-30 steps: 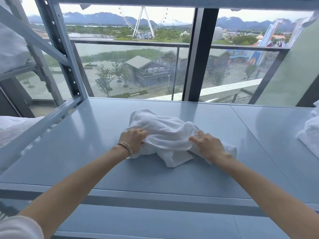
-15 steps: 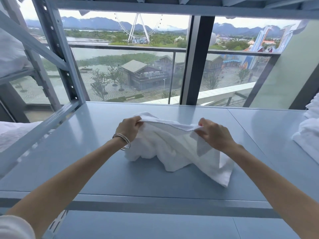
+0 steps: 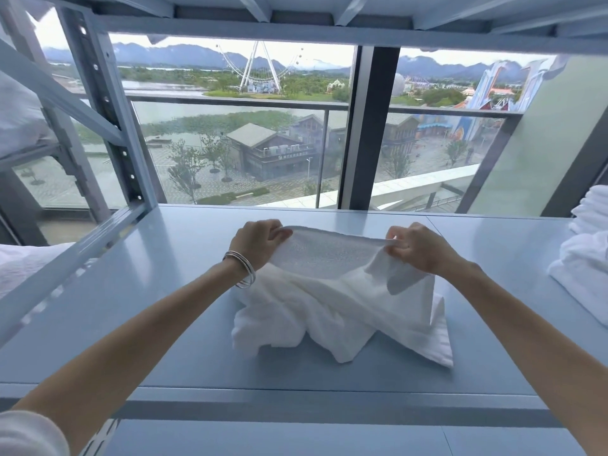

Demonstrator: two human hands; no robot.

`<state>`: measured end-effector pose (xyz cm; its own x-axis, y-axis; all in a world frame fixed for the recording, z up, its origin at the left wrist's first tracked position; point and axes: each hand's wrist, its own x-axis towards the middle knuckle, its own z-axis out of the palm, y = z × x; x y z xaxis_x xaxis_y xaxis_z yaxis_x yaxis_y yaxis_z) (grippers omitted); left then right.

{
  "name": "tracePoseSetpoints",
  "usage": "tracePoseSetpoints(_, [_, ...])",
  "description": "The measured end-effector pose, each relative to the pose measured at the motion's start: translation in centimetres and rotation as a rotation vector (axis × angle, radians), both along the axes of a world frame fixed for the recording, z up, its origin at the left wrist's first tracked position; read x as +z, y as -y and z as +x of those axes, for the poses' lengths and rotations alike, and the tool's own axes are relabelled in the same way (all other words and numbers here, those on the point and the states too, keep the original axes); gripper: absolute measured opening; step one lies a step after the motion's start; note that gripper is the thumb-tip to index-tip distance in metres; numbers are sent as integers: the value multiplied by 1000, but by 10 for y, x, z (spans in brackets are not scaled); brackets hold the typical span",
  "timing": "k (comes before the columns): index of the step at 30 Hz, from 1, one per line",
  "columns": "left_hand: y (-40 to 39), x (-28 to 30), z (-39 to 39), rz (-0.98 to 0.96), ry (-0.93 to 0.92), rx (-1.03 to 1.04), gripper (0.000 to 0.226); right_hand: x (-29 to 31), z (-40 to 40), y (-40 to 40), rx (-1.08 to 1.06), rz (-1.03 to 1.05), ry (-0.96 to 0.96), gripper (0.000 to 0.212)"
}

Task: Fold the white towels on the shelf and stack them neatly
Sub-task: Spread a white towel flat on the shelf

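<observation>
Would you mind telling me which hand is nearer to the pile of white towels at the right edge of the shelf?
Right. The right hand pinches the towel mid-shelf, on the side toward the pile; the left hand grips its opposite end, farther away.

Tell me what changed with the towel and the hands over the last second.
The left hand and right hand, which a second ago pressed on the crumpled white towel, have taken hold of its far edge, lifted it and drawn it taut between them. The rest now hangs down to the shelf in loose folds. The towel pile on the right was not touched.
</observation>
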<state>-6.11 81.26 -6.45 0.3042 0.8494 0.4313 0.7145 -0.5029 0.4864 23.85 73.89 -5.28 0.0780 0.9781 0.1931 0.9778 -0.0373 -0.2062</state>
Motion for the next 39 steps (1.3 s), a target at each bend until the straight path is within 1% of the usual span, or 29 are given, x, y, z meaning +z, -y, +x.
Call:
tracePoseSetpoints(2, [0, -6, 6, 132, -166, 44, 27, -10, -2, -4, -11, 68, 177, 21])
tracePoseSetpoints(4, [-2, -19, 12, 227, -298, 28, 17, -24, -9, -8, 0, 167, 333, 20])
tracePoseSetpoints(5, [-2, -25, 12, 256, -356, 7, 15, -32, -14, -9, 10, 200, 373, 28])
tracePoseSetpoints(6, [-4, -30, 13, 279, -420, -19, 25, -41, -18, -10, 30, 227, 388, 42])
tracePoseSetpoints(7, [-6, -35, 12, 307, -474, -32, 38, -48, -24, -9, 63, 246, 386, 54])
tracePoseSetpoints(8, [-6, -38, 12, 361, -505, -20, 44, -54, -30, -7, 104, 275, 368, 61])
tracePoseSetpoints(9, [-2, -38, 13, 431, -511, -10, 42, -59, -39, -5, 162, 296, 330, 63])
tracePoseSetpoints(12, [21, -39, 12, 685, -518, -81, 21, -67, -73, -5, 388, 328, 171, 52])
tracePoseSetpoints(14, [39, -42, 3, 766, -560, -120, 11, -69, -96, -9, 475, 331, 188, 51])
tracePoseSetpoints(15, [46, -45, -4, 771, -576, -133, 9, -71, -106, -11, 506, 329, 210, 52])
tracePoseSetpoints(16, [51, -50, -12, 749, -588, -150, 14, -73, -114, -15, 529, 317, 231, 53])
tracePoseSetpoints(18, [59, -63, -28, 640, -635, -203, 27, -76, -125, -22, 543, 248, 261, 55])
tracePoseSetpoints(20, [64, -77, -39, 504, -734, -246, 34, -79, -130, -26, 524, 194, 278, 48])
tracePoseSetpoints(22, [66, -84, -44, 397, -831, -269, 34, -78, -132, -30, 501, 208, 341, 43])
tracePoseSetpoints(23, [66, -84, -47, 386, -858, -282, 30, -75, -130, -32, 489, 238, 369, 44])
tracePoseSetpoints(26, [54, -69, -63, 479, -847, -319, 21, -58, -117, -40, 451, 269, 380, 47])
tracePoseSetpoints(28, [43, -51, -77, 575, -751, -334, 19, -45, -110, -44, 433, 238, 370, 46])
tracePoseSetpoints(30, [31, -28, -90, 657, -643, -347, 15, -31, -104, -48, 391, 202, 318, 32])
tracePoseSetpoints(31, [24, -13, -98, 682, -612, -347, 18, -23, -98, -50, 355, 167, 296, 25])
tracePoseSetpoints(32, [16, 0, -108, 695, -606, -360, 20, -16, -90, -53, 318, 163, 283, 20])
tracePoseSetpoints(34, [1, 20, -130, 667, -661, -389, 20, -5, -65, -57, 199, 212, 271, 16])
tracePoseSetpoints(36, [-12, 19, -150, 592, -762, -391, 16, -7, -43, -60, 59, 257, 301, 18])
tracePoseSetpoints(37, [-15, 11, -155, 522, -852, -374, 20, -11, -39, -60, 2, 205, 360, 21])
tracePoseSetpoints(39, [-17, -7, -154, 268, -994, -343, 27, -24, -44, -57, -48, 25, 531, 32])
